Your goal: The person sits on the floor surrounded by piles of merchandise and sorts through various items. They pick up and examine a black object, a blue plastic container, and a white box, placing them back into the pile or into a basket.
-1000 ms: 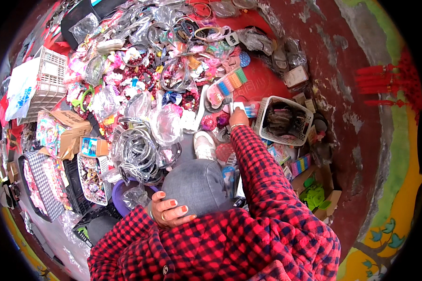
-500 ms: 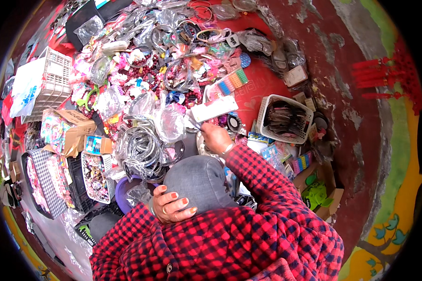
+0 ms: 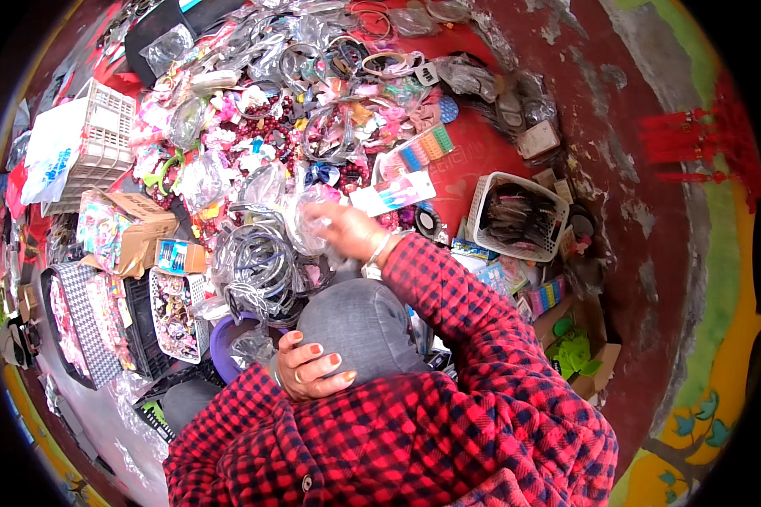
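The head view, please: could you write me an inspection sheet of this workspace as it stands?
Surface: red ground cloth, mostly covered with goods.
Job's things: white card packet at the fingertips of the right hand, above clear bags of hair hoops.
Clutter: white basket of dark items, white crate, cardboard box, heaps of hair clips and bands.
Hands: right hand reaches out over the goods; left hand rests on a grey-clad knee, holding nothing.
Cables: nothing seen.
Surroundings: worn red wall with painted green and yellow strip at right.
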{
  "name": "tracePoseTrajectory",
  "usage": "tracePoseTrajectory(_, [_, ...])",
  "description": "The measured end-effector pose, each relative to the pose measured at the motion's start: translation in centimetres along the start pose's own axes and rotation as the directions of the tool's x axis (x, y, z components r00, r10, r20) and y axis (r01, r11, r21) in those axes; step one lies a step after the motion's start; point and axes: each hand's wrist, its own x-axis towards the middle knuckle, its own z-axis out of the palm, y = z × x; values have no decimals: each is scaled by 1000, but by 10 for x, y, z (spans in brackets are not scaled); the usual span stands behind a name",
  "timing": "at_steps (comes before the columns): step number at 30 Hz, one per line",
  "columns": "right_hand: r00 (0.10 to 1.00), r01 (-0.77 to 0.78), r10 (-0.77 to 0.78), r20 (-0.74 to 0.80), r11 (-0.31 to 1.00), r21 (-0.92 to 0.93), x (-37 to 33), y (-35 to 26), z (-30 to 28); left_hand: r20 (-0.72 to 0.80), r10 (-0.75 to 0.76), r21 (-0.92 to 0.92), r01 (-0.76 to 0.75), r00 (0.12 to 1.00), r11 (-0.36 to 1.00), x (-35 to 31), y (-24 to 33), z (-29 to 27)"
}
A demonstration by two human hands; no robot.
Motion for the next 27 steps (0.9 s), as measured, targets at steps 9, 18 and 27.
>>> tracePoseTrajectory(9, [198,-554,961,194,-53,831,-128,281,-4,-49,72,-35,-74,996,997,-7,-10,8])
tracePoseTrajectory(18, [235,-675,971,42,132,726,-80,270,14,-23,59,5,-59,998,998,-8,-8,5])
tracePoseTrajectory(27, [752,-450,610,-250,752,482,-41,42,-56,61,54,-48,-51,997,998,16,11,-22])
